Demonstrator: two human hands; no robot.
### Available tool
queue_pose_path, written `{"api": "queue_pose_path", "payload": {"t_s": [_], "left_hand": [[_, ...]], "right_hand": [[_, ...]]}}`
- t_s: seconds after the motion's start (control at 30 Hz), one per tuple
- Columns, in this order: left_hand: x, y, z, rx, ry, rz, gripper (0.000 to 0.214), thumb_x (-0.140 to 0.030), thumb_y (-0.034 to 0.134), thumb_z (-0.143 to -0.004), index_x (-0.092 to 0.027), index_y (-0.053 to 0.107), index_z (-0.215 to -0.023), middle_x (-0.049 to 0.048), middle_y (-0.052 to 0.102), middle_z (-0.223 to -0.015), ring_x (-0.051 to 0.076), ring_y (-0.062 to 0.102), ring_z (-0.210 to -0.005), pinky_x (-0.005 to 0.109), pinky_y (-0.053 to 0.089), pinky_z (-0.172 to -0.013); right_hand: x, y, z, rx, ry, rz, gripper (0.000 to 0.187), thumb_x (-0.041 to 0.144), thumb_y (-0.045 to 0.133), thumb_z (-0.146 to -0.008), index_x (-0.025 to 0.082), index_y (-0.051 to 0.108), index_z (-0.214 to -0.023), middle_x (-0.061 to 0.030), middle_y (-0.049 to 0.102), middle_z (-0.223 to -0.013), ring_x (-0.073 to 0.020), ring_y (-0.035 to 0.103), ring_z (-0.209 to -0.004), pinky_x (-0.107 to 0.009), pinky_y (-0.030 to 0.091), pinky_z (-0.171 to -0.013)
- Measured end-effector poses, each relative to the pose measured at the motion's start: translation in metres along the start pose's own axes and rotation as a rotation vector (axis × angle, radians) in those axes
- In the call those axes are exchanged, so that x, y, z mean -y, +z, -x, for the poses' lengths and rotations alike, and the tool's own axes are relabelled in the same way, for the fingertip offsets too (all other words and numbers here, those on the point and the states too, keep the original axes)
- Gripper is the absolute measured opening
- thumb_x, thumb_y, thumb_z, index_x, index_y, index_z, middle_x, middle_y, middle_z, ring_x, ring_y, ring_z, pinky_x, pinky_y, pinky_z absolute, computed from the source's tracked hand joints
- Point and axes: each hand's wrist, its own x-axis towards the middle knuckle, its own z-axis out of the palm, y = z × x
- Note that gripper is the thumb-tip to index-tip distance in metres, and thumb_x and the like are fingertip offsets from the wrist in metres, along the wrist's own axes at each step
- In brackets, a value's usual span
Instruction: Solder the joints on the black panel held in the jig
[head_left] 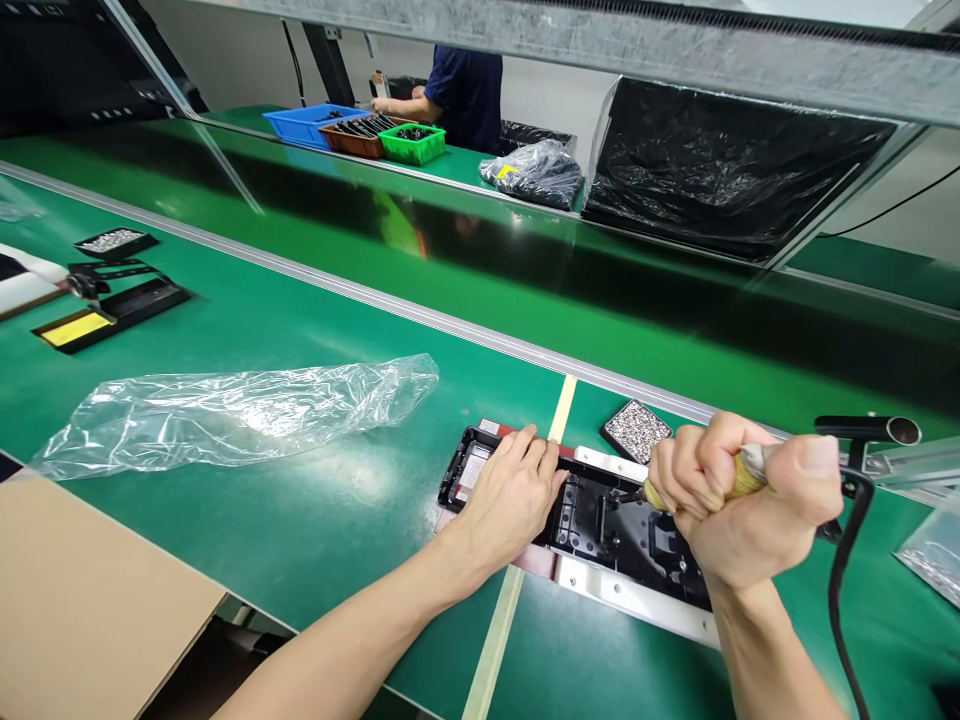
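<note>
A black plastic housing lies in a white-edged fixture on the green bench. My left hand rests flat on the housing's left end, fingers stretched out and together, pressing it down. My right hand is closed in a fist round a yellow-handled tool with a black cable. The tool's tip touches the inside of the housing near its middle. A small black tray of tiny screws sits just behind the housing.
A crumpled clear plastic bag lies to the left. A cardboard sheet covers the near left corner. A black tool stand and another screw tray are far left. Across the conveyor a person works by coloured bins.
</note>
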Motion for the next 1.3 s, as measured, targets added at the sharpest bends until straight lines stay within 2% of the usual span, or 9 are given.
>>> {"api": "queue_pose_path", "payload": {"t_s": [0.2, 0.4, 0.7, 0.97, 1.3], "left_hand": [[0.0009, 0.0005, 0.0009, -0.007, 0.008, -0.009, 0.037, -0.026, 0.041, -0.107, -0.003, 0.062, -0.126, 0.0187, 0.071, -0.112, 0.035, 0.061, -0.124, 0.048, 0.053, -0.100], [0.0018, 0.0019, 0.0011, -0.002, 0.001, -0.004, 0.037, -0.026, 0.040, -0.107, -0.003, 0.060, -0.128, 0.0188, 0.071, -0.113, 0.035, 0.060, -0.126, 0.048, 0.052, -0.101], [0.0028, 0.0020, 0.0030, -0.006, 0.002, -0.010, 0.034, -0.021, 0.038, -0.107, -0.005, 0.058, -0.130, 0.0186, 0.070, -0.114, 0.033, 0.060, -0.125, 0.047, 0.051, -0.100], [0.0034, 0.0025, 0.0046, 0.009, 0.010, -0.013, 0.035, -0.022, 0.039, -0.106, -0.005, 0.058, -0.131, 0.0187, 0.070, -0.114, 0.034, 0.059, -0.126, 0.047, 0.051, -0.101], [0.0032, 0.0022, 0.0047, -0.001, 0.009, -0.008, 0.035, -0.021, 0.039, -0.106, -0.005, 0.057, -0.131, 0.0187, 0.070, -0.114, 0.034, 0.060, -0.126, 0.047, 0.051, -0.100]], "right_hand": [[0.0005, 0.0003, 0.0006, 0.042, 0.002, 0.006, 0.060, 0.065, 0.061, -0.084, 0.021, 0.042, -0.048, 0.0053, 0.027, -0.039, -0.0077, 0.024, -0.034, -0.022, 0.026, -0.033], [-0.0018, 0.0010, 0.0013, 0.026, -0.011, -0.003, 0.058, 0.063, 0.059, -0.084, 0.020, 0.042, -0.049, 0.0052, 0.028, -0.039, -0.0081, 0.024, -0.034, -0.022, 0.025, -0.033], [-0.0018, 0.0009, 0.0008, 0.094, -0.033, 0.038, 0.061, 0.065, 0.054, -0.088, 0.021, 0.038, -0.049, 0.0056, 0.025, -0.040, -0.0078, 0.022, -0.034, -0.022, 0.025, -0.034], [-0.0025, 0.0030, 0.0028, 0.053, -0.016, 0.028, 0.060, 0.063, 0.054, -0.087, 0.021, 0.038, -0.048, 0.0051, 0.025, -0.039, -0.0078, 0.022, -0.036, -0.022, 0.023, -0.034], [0.0000, 0.0033, 0.0029, 0.085, -0.017, 0.039, 0.061, 0.062, 0.054, -0.088, 0.020, 0.037, -0.048, 0.0049, 0.024, -0.039, -0.0076, 0.022, -0.036, -0.021, 0.023, -0.035]]}}
